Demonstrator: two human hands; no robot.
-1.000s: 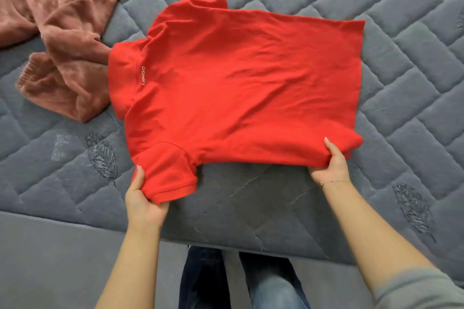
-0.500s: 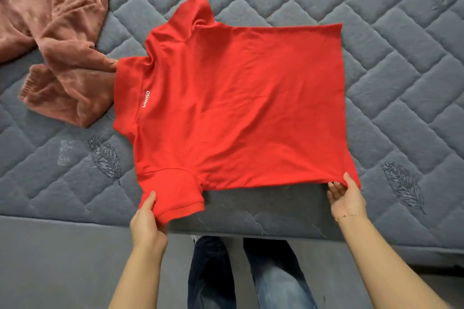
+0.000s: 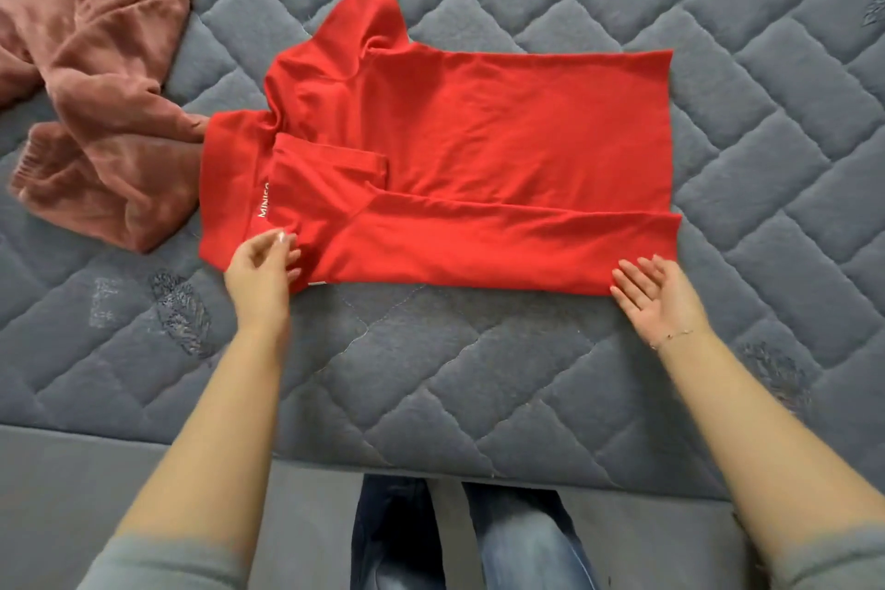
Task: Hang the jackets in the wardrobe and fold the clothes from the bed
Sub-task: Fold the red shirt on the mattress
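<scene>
Fingers (image 3: 280, 241) of left hand (image 3: 261, 271): loosely curled, tips on the near collar-end corner of red polo shirt (image 3: 479, 149); whether they pinch the cloth, cannot tell. Right hand (image 3: 658, 297): palm up, fingers straight, holding nothing, just beside the shirt's near hem corner. Shirt: flat on grey quilted mattress (image 3: 479, 374), long axis left to right, collar left, near long side folded over its middle. Far sleeve, unfolded, lies beyond both hands, left hand nearer it. Collar lettering partly covered. Pink garment (image 3: 96, 77): left of shirt, touching the collar, cut off by frame.
</scene>
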